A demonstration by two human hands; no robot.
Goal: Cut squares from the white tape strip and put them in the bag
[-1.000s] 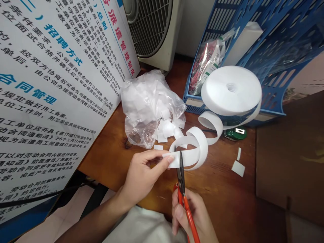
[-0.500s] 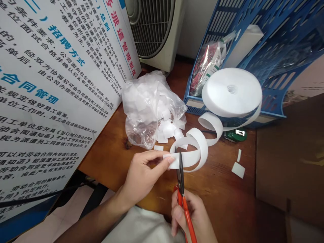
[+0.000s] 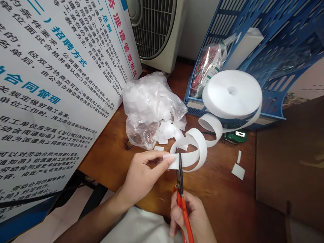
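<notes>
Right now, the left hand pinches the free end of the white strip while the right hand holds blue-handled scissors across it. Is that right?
Not quite: the head view shows scissors with orange-red handles, not blue. The left hand does pinch the white strip by its free end, and the right hand holds the scissors across it.

Right of your right hand (image 3: 194,215), open tabletop (image 3: 215,189) reaches the brown panel (image 3: 291,152) along the right edge, past a flat white square (image 3: 238,171). Ahead, the looped white strip (image 3: 202,148) bars you, then the roll (image 3: 231,103) and blue rack (image 3: 265,44) toward the far right corner. A printed board (image 3: 63,67) walls the left edge, a plastic bag (image 3: 149,98) near it.
</notes>
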